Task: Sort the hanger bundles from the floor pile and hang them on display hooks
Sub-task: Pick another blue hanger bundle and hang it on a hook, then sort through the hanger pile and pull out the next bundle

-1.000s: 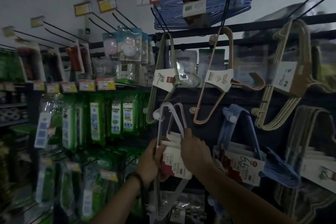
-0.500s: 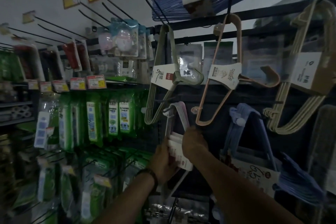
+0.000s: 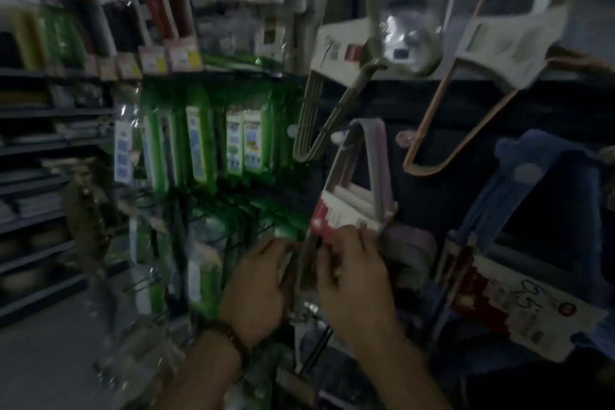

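While the view is blurred and dim, the bundle of grey-lilac plastic hangers with a red-and-white card band (image 3: 357, 196) hangs at centre. Right hand (image 3: 356, 280) pinches the band's lower edge. Left hand (image 3: 256, 289), at eight o'clock of the bundle, curls against its left side; grip indeterminate.

A dark display rack (image 3: 442, 130) carries the goods. Above the hands a grey-lilac hanger bundle (image 3: 362, 176) hangs from its hook. Up and right hang olive (image 3: 319, 116), copper (image 3: 442, 130) and blue (image 3: 519, 196) bundles; green packets (image 3: 199, 146) hang up and left.
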The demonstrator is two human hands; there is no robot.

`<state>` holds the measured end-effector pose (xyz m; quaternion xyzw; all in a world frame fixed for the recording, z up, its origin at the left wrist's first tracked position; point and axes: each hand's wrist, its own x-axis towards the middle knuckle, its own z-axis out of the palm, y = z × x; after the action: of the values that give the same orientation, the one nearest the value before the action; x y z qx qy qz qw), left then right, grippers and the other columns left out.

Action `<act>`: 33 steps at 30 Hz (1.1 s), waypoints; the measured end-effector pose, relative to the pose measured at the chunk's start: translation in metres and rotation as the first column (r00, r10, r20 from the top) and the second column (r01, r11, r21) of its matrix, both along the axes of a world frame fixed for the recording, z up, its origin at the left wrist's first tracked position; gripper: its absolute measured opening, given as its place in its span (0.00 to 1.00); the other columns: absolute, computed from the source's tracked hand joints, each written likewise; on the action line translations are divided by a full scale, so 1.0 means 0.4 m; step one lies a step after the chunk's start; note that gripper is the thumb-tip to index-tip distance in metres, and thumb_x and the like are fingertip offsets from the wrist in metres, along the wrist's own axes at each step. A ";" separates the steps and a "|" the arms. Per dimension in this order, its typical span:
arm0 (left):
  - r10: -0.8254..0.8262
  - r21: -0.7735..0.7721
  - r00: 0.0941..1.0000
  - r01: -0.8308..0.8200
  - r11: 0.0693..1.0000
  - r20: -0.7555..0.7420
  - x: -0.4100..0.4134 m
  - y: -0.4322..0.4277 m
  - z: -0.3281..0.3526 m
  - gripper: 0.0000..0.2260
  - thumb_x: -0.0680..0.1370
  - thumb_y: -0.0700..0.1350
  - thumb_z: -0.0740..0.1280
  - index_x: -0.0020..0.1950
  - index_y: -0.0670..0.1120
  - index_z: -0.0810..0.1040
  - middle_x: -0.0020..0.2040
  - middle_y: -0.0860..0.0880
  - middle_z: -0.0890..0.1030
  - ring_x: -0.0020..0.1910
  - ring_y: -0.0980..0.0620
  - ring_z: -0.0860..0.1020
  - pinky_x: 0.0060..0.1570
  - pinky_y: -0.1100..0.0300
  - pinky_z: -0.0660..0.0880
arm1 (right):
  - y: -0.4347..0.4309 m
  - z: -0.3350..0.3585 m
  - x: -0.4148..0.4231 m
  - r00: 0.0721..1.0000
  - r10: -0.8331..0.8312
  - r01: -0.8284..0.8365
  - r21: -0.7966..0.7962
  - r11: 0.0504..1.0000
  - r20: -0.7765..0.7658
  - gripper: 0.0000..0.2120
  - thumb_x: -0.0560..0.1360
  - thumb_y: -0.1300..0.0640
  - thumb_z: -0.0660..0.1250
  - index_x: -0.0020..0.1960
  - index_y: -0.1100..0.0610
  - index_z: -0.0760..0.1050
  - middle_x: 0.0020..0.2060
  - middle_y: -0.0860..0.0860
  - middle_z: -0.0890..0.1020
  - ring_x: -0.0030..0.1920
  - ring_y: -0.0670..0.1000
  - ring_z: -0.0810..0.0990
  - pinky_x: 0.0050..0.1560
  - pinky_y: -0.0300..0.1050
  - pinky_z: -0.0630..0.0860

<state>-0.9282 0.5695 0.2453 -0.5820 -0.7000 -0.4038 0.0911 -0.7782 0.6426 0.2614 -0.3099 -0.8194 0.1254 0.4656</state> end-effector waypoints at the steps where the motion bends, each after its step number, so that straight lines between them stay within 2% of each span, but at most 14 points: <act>1: 0.062 -0.010 0.998 -0.062 0.998 -0.008 -0.010 -0.050 -0.046 0.11 0.83 0.48 0.66 0.64 0.58 0.77 0.58 0.57 0.78 0.51 0.55 0.79 0.51 0.55 0.80 | -0.033 -0.040 -0.015 0.996 0.084 -0.083 -0.025 0.996 0.030 0.03 0.82 0.49 0.61 0.52 0.48 0.67 0.48 0.48 0.72 0.42 0.53 0.74 0.41 0.54 0.76; 5: 0.267 -0.154 0.962 -0.255 0.955 0.062 -0.060 -0.294 -0.277 0.12 0.81 0.40 0.70 0.61 0.54 0.81 0.55 0.54 0.81 0.49 0.51 0.80 0.48 0.55 0.79 | -0.179 -0.249 -0.086 0.917 0.304 -0.273 -0.147 0.951 0.257 0.07 0.82 0.46 0.57 0.52 0.48 0.68 0.43 0.50 0.74 0.38 0.54 0.74 0.40 0.57 0.76; 8: 0.371 -0.315 0.915 -0.309 0.897 0.161 -0.074 -0.496 -0.448 0.08 0.81 0.43 0.68 0.59 0.52 0.81 0.53 0.51 0.82 0.48 0.47 0.80 0.45 0.52 0.79 | -0.300 -0.403 -0.131 0.802 0.462 -0.358 -0.314 0.879 0.379 0.08 0.83 0.47 0.60 0.52 0.51 0.72 0.39 0.52 0.77 0.37 0.55 0.76 0.38 0.55 0.75; 11: 0.474 -0.583 0.847 -0.265 0.768 0.241 -0.076 -0.747 -0.648 0.08 0.85 0.49 0.63 0.60 0.52 0.80 0.55 0.50 0.81 0.49 0.45 0.81 0.48 0.49 0.80 | -0.453 -0.589 -0.169 0.594 0.645 -0.406 -0.513 0.756 0.481 0.09 0.84 0.51 0.60 0.48 0.53 0.71 0.35 0.50 0.71 0.33 0.50 0.70 0.36 0.54 0.70; 14: 0.577 -0.721 0.763 -0.221 0.656 0.290 -0.054 -1.003 -0.838 0.12 0.81 0.54 0.60 0.50 0.54 0.82 0.48 0.47 0.85 0.46 0.42 0.84 0.44 0.53 0.78 | -0.596 -0.778 -0.172 0.472 0.720 -0.311 -0.668 0.676 0.509 0.15 0.84 0.53 0.62 0.40 0.52 0.64 0.32 0.51 0.66 0.31 0.48 0.65 0.37 0.53 0.65; 15: 0.619 -0.735 0.723 -0.233 0.637 0.307 -0.046 -1.081 -0.898 0.14 0.81 0.57 0.59 0.47 0.53 0.82 0.45 0.48 0.86 0.43 0.42 0.84 0.42 0.53 0.79 | -0.641 -0.836 -0.167 0.446 0.733 -0.254 -0.713 0.654 0.513 0.14 0.83 0.52 0.62 0.40 0.52 0.66 0.32 0.51 0.68 0.32 0.49 0.67 0.38 0.54 0.67; 17: 0.660 -0.776 0.667 -0.193 0.600 0.345 -0.028 -1.197 -0.980 0.15 0.84 0.57 0.59 0.46 0.52 0.80 0.42 0.48 0.85 0.41 0.42 0.84 0.39 0.51 0.78 | -0.711 -0.954 -0.158 0.403 0.741 -0.134 -0.766 0.629 0.538 0.10 0.82 0.50 0.63 0.46 0.55 0.75 0.38 0.51 0.79 0.40 0.54 0.78 0.44 0.55 0.76; 19: 0.687 -0.838 0.616 -0.079 0.541 0.385 -0.018 -1.274 -1.045 0.10 0.84 0.49 0.63 0.46 0.50 0.81 0.45 0.49 0.86 0.44 0.46 0.84 0.44 0.53 0.77 | -0.762 -1.086 -0.149 0.392 0.731 -0.047 -0.781 0.623 0.559 0.15 0.79 0.44 0.63 0.51 0.56 0.79 0.45 0.53 0.84 0.45 0.55 0.83 0.49 0.53 0.80; 21: 0.731 -0.849 0.532 -0.042 0.526 0.426 -0.015 -1.322 -1.129 0.07 0.83 0.48 0.66 0.51 0.51 0.83 0.50 0.52 0.86 0.49 0.49 0.84 0.50 0.56 0.79 | -0.785 -1.246 -0.137 0.395 0.722 0.027 -0.793 0.609 0.568 0.21 0.75 0.39 0.61 0.55 0.54 0.80 0.47 0.51 0.85 0.47 0.50 0.84 0.51 0.53 0.81; 23: 0.771 -0.862 0.465 -0.032 0.506 0.436 -0.017 -1.331 -1.216 0.09 0.82 0.51 0.66 0.57 0.51 0.84 0.54 0.53 0.85 0.54 0.50 0.83 0.56 0.54 0.80 | -0.811 -1.334 -0.150 0.375 0.731 0.076 -0.804 0.589 0.570 0.24 0.74 0.38 0.62 0.59 0.53 0.80 0.46 0.48 0.84 0.47 0.48 0.83 0.51 0.52 0.81; 26: 0.676 -0.852 0.555 0.124 0.509 0.484 -0.032 -1.289 -1.347 0.09 0.85 0.45 0.62 0.56 0.49 0.83 0.54 0.52 0.84 0.50 0.55 0.81 0.55 0.58 0.78 | -0.825 -1.444 -0.197 0.291 0.738 0.130 -0.789 0.600 0.609 0.08 0.79 0.51 0.68 0.54 0.54 0.79 0.44 0.50 0.82 0.46 0.50 0.81 0.50 0.48 0.79; 28: 0.678 -0.833 0.514 0.151 0.531 0.526 -0.055 -1.247 -1.455 0.08 0.85 0.48 0.61 0.51 0.55 0.79 0.51 0.55 0.82 0.44 0.58 0.78 0.50 0.58 0.77 | -0.812 -1.559 -0.233 0.270 0.734 0.139 -0.780 0.610 0.623 0.05 0.80 0.53 0.69 0.51 0.54 0.77 0.47 0.50 0.82 0.48 0.50 0.81 0.52 0.49 0.79; 30: 0.701 -0.828 0.459 0.162 0.537 0.545 -0.074 -1.203 -1.587 0.07 0.84 0.51 0.61 0.49 0.57 0.77 0.49 0.56 0.81 0.44 0.58 0.77 0.48 0.57 0.77 | -0.785 -1.698 -0.268 0.218 0.717 0.103 -0.746 0.658 0.662 0.08 0.80 0.53 0.69 0.57 0.54 0.77 0.52 0.50 0.82 0.52 0.49 0.81 0.54 0.45 0.78; 33: 0.730 -0.817 0.374 0.182 0.547 0.572 -0.100 -1.119 -1.780 0.07 0.84 0.50 0.62 0.58 0.55 0.80 0.53 0.55 0.82 0.50 0.56 0.81 0.52 0.57 0.79 | -0.729 -1.912 -0.335 0.105 0.694 0.005 -0.699 0.715 0.712 0.15 0.80 0.52 0.68 0.64 0.56 0.75 0.59 0.54 0.81 0.59 0.53 0.80 0.54 0.40 0.73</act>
<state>-0.9681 0.1220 -0.4667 -0.1028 -0.8302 -0.2686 -0.4776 -0.9121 0.3509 -0.5036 -0.2169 -0.8946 0.2416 -0.3071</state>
